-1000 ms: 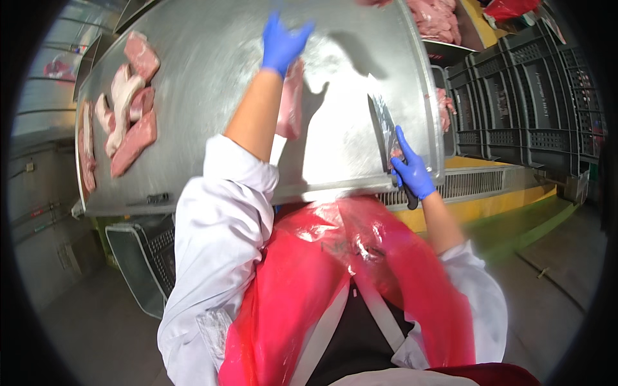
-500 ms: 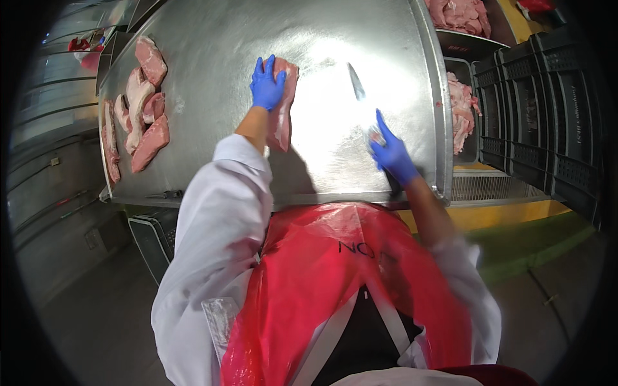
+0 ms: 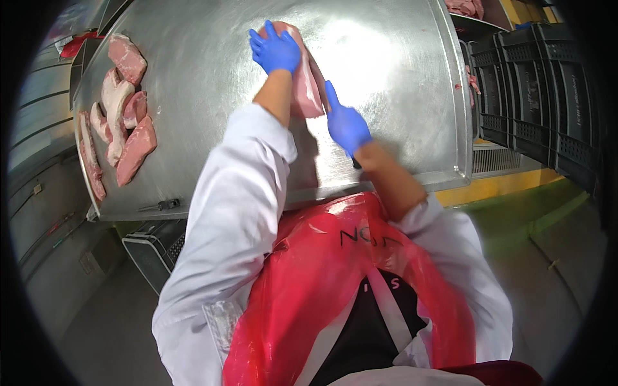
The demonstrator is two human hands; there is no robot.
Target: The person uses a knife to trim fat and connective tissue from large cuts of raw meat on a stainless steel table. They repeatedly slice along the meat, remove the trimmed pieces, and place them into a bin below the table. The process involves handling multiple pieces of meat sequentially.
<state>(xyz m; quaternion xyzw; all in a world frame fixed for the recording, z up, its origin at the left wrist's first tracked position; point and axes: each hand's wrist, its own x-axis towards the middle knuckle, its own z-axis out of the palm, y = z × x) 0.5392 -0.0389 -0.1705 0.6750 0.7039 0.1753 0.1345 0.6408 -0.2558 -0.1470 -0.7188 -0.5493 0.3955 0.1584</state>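
On the table (image 3: 206,90) lies long, pink, pale-edged meat (image 3: 305,93).

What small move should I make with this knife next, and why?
Probably draw the knife lightly toward your body, along the right side of the long meat piece: it lies close beside that edge in your right hand, while your left hand rests spread over the meat's far end.

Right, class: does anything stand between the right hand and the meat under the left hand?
Only the knife that the right hand holds, its blade seemingly along the right side of the meat; nothing else shows between them. The left hand rests on the meat's farther part, apart from the right.
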